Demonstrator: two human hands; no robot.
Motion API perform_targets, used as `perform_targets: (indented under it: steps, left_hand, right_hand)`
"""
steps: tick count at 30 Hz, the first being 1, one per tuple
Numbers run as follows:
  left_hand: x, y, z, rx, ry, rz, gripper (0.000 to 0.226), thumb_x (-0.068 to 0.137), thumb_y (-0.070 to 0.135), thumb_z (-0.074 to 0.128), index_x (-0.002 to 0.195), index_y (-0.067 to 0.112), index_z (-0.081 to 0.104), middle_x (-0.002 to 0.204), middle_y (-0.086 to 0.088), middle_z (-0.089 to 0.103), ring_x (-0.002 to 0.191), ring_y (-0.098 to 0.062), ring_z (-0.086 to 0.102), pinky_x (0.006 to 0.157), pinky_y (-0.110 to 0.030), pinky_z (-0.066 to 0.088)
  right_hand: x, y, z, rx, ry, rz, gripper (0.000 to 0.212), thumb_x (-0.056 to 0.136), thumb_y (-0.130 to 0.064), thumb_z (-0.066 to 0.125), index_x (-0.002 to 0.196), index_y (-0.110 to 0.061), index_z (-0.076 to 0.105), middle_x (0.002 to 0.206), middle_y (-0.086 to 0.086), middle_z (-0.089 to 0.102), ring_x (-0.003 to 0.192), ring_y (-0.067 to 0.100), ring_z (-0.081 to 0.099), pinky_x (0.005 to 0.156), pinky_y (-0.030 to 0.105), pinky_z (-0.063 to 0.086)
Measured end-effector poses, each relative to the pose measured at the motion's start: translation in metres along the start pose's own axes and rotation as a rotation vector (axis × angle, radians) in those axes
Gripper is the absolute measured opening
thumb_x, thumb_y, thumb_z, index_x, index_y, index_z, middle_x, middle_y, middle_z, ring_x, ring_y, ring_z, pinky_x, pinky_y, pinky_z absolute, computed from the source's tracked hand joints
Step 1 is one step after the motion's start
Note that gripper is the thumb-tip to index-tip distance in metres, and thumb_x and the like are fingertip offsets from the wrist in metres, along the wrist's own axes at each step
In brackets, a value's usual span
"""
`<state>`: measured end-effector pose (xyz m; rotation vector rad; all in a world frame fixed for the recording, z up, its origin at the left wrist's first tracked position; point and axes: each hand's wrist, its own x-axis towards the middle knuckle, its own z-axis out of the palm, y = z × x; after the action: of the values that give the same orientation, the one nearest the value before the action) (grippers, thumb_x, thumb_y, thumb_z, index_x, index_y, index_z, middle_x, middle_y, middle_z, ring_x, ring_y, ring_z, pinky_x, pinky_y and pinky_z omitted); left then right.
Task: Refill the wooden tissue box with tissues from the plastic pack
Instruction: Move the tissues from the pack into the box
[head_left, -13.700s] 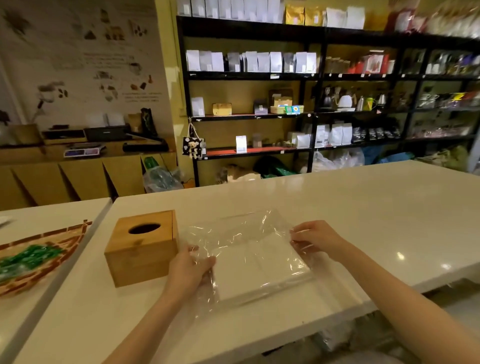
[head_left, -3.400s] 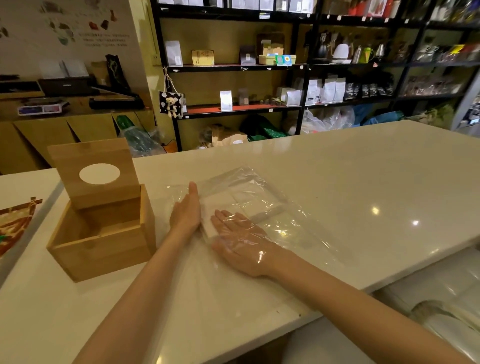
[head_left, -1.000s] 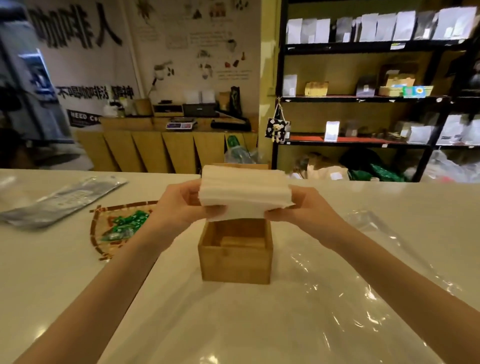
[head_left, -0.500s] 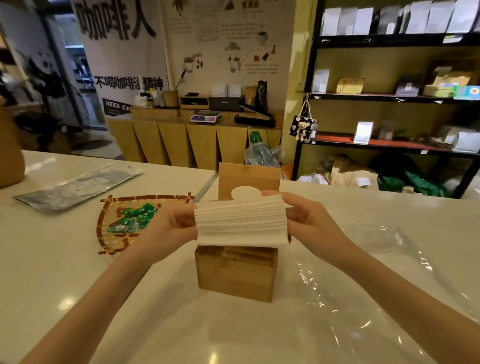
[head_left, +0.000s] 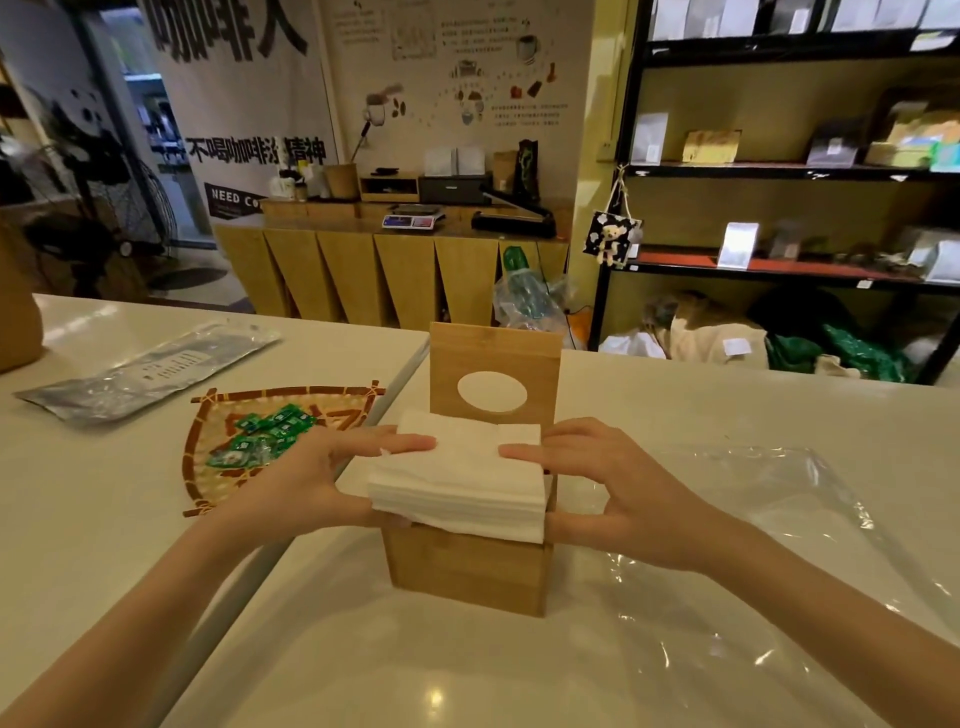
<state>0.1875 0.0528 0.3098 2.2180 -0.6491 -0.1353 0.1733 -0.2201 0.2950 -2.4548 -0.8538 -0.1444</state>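
Room: shop interior; black shelves with packets at the back right, a wooden sideboard with a scale behind, a printed wall poster above it.
Counter (head_left: 727, 415): white, glossy, with lamp glare near its front edge; a seam runs along its left edge to a second white surface.
Stack (head_left: 462, 478): white tissues, soft, many thin layers, squarish block; it sits over the open mouth of the box, its near-left corner overhanging the rim, not yet sunk in.
Box (head_left: 467, 571): bamboo-coloured wood, square, rigid walls; it stands near the counter's left edge, directly under the stack.
Lid (head_left: 493, 364): hinged wooden panel with an oval hole, upright at the far side of the box, just behind the stack.
Left hand (head_left: 306, 483): I pinch the stack's left end, fingers laid flat on top, thumb beneath.
Right hand (head_left: 608, 483): mirror grip on the right end, fingers on top, thumb low by the box wall.
Key relation: the stack lies between my hands and straight above the opening; the way in is downward. Both hands are equally near. The stack looks slightly skewed to the walls, so I judge it needs squaring before it drops.
Bag (head_left: 753, 545): clear crinkled plastic, empty, flat on the counter right of the box.
Tray (head_left: 249, 447): woven, fan-shaped, with green wrapped sweets, on the left surface.
Risk: soft edges may fold against the rim.
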Motion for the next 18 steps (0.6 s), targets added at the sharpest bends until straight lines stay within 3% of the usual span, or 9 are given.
perform_targets:
  steps: [2, 4, 7, 9, 12, 15, 18]
  left_hand:
    - [0.003, 0.0, 0.0, 0.0, -0.022, -0.011, 0.056, 0.039, 0.068, 0.07, 0.093, 0.068, 0.055, 0.106, 0.051, 0.052, 0.107, 0.034, 0.034, 0.106, -0.026, 0.026]
    - [0.005, 0.002, 0.0, 0.012, -0.046, -0.01, 0.049, 0.046, 0.057, 0.07, 0.09, 0.071, 0.053, 0.102, 0.055, 0.05, 0.105, 0.037, 0.031, 0.1, -0.013, 0.027]
    - [0.008, 0.007, 0.0, 0.09, -0.074, 0.032, 0.049, 0.055, 0.048, 0.068, 0.093, 0.072, 0.05, 0.1, 0.06, 0.044, 0.106, 0.038, 0.029, 0.087, 0.006, 0.029]
    - [0.011, 0.009, -0.001, 0.147, -0.082, 0.048, 0.048, 0.065, 0.038, 0.07, 0.097, 0.069, 0.051, 0.098, 0.063, 0.041, 0.105, 0.039, 0.027, 0.085, 0.011, 0.026]
    - [0.016, 0.012, -0.002, 0.287, -0.112, 0.07, 0.043, 0.075, 0.028, 0.069, 0.103, 0.057, 0.056, 0.108, 0.057, 0.042, 0.112, 0.036, 0.021, 0.097, 0.002, 0.02]
    - [0.017, 0.024, -0.003, 0.508, -0.11, 0.036, 0.042, 0.078, 0.034, 0.065, 0.111, 0.055, 0.051, 0.14, 0.029, 0.028, 0.128, 0.01, 0.018, 0.107, -0.02, 0.021]
    - [0.016, 0.03, -0.001, 0.671, -0.081, 0.047, 0.043, 0.078, 0.038, 0.064, 0.119, 0.047, 0.053, 0.147, 0.018, 0.021, 0.135, -0.004, 0.014, 0.11, -0.026, 0.023]
  right_hand:
    - [0.0, 0.001, -0.001, -0.059, -0.009, 0.007, 0.055, 0.071, -0.062, 0.049, 0.124, -0.059, 0.033, 0.122, -0.022, 0.054, 0.118, -0.002, 0.034, 0.1, 0.027, 0.031]
    - [0.0, 0.0, -0.002, -0.102, -0.005, 0.017, 0.056, 0.073, -0.059, 0.05, 0.127, -0.054, 0.036, 0.126, -0.015, 0.056, 0.118, -0.001, 0.033, 0.098, 0.025, 0.029]
    - [0.001, -0.004, -0.007, -0.117, -0.018, 0.026, 0.055, 0.076, -0.053, 0.05, 0.13, -0.045, 0.044, 0.125, -0.012, 0.059, 0.12, 0.005, 0.037, 0.1, 0.03, 0.034]
    - [0.002, -0.008, -0.01, -0.143, -0.053, 0.044, 0.051, 0.077, -0.05, 0.048, 0.128, -0.043, 0.048, 0.125, -0.013, 0.059, 0.12, 0.007, 0.039, 0.1, 0.032, 0.036]
    - [0.006, -0.015, -0.013, -0.295, -0.091, 0.039, 0.04, 0.084, -0.047, 0.048, 0.121, -0.037, 0.056, 0.123, -0.014, 0.06, 0.121, 0.009, 0.039, 0.1, 0.031, 0.034]
    - [0.005, -0.021, -0.011, -0.437, -0.092, 0.027, 0.036, 0.088, -0.046, 0.044, 0.121, -0.036, 0.055, 0.121, -0.012, 0.061, 0.116, 0.014, 0.042, 0.096, 0.03, 0.035]
    - [0.001, -0.027, -0.01, -0.524, 0.045, -0.006, 0.041, 0.084, -0.043, 0.053, 0.124, -0.035, 0.055, 0.114, -0.003, 0.063, 0.106, 0.023, 0.052, 0.084, 0.033, 0.044]
